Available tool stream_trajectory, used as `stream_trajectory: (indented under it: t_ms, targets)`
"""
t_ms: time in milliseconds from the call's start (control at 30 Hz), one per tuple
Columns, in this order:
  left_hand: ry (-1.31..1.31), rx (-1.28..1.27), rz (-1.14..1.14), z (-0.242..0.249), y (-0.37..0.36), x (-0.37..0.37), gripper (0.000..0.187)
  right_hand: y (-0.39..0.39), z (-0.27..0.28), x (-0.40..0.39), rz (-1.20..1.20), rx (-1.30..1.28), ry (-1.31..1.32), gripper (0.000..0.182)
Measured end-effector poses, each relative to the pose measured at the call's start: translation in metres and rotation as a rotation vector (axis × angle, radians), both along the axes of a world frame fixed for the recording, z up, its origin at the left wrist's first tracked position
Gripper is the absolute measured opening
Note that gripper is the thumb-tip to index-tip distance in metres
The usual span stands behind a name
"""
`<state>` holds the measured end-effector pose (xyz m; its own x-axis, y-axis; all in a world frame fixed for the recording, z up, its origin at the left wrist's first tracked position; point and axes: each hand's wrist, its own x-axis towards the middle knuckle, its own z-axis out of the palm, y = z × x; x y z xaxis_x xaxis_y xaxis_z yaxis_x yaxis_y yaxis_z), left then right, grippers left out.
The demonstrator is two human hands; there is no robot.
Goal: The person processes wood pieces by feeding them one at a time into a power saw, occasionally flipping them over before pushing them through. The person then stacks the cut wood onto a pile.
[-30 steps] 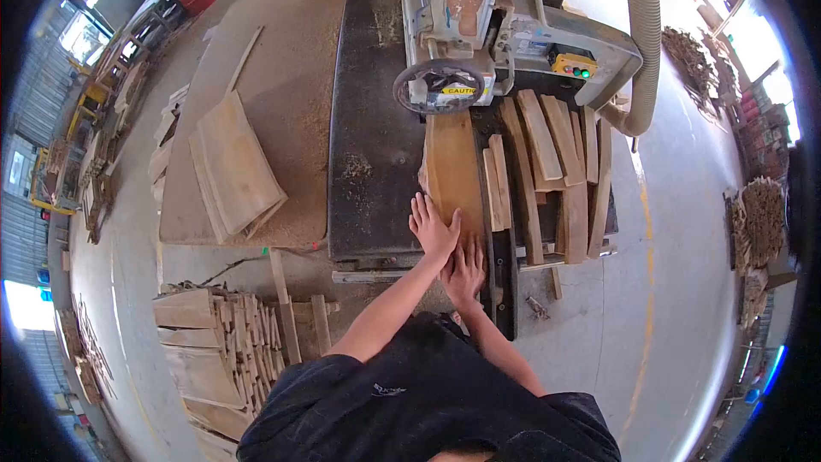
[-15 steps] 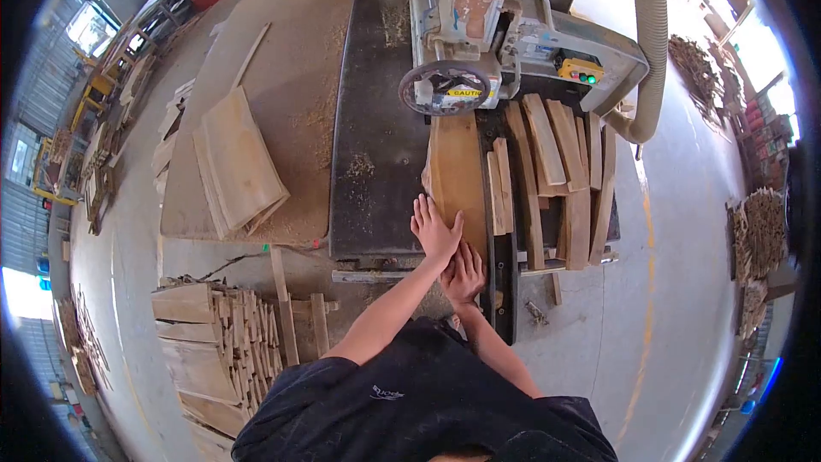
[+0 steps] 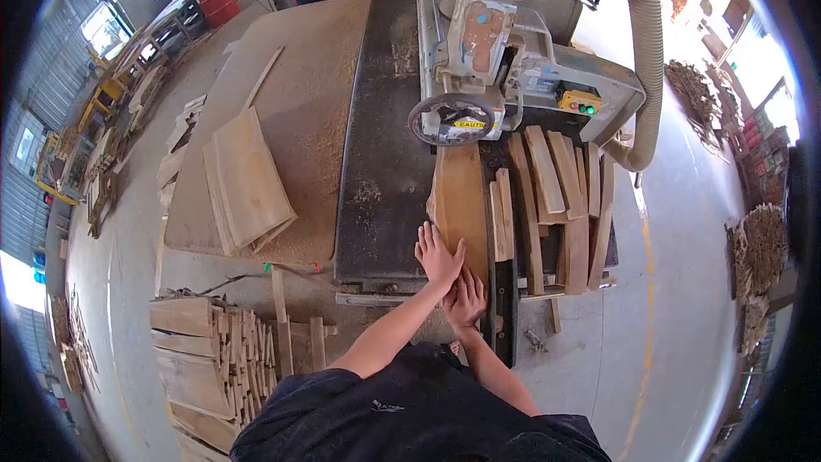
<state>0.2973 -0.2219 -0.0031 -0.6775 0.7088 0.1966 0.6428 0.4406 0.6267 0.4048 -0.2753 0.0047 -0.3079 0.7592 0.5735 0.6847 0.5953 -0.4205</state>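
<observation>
A wooden board (image 3: 462, 197) with one wavy edge lies lengthwise on the black machine table (image 3: 380, 231). Its far end passes under the head of a saw-like machine (image 3: 479, 43) with a handwheel (image 3: 451, 120). My left hand (image 3: 439, 257) rests on the board's near left part, fingers spread and thumb out to the right. Just behind it, my right hand (image 3: 464, 298) presses on the near end of the board with its fingers extended. The two hands touch or overlap at the left wrist. Any blade is hidden by the machine head.
Narrow wood strips (image 3: 543, 214) lie right of the guide rail (image 3: 505, 316). Thin boards (image 3: 248, 175) rest on the brown side table (image 3: 316, 77). A stack of cut wood (image 3: 201, 359) stands at lower left. A ribbed hose (image 3: 646, 68) hangs on the right.
The camera view has tilted up, so the whole scene sits lower in the picture. Both hands keep about the same place on the board.
</observation>
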Motion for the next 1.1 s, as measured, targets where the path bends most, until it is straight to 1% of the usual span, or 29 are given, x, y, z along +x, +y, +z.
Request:
stream_trajectory:
  t_ms: [400, 500, 667, 900, 967, 1100]
  targets:
    - [0.01, -0.003, 0.014, -0.0024, -0.0008, 0.001, 0.082, -0.0012, 0.0022, -0.0007, -0.016, -0.039, -0.02, 0.034]
    - [0.012, 0.0, 0.013, -0.0018, -0.0014, 0.0007, 0.082, -0.0009, 0.0024, -0.001, -0.014, -0.016, -0.012, 0.033]
    - [0.011, 0.0, 0.021, 0.0012, -0.0006, 0.0004, 0.081, 0.0009, -0.0037, -0.0009, -0.007, -0.002, 0.0, 0.035]
    - [-0.026, -0.044, 0.0, 0.0019, -0.0012, 0.0003, 0.084, 0.0018, -0.0018, -0.0004, 0.011, 0.007, -0.007, 0.036]
    - [-0.024, -0.049, 0.0, 0.0007, -0.0011, 0.0004, 0.085, 0.0006, 0.0004, -0.0012, 0.011, 0.012, 0.009, 0.033]
    - [-0.035, -0.087, -0.006, 0.0008, -0.0008, 0.0001, 0.085, 0.0001, -0.0006, -0.0014, 0.006, -0.003, 0.013, 0.033]
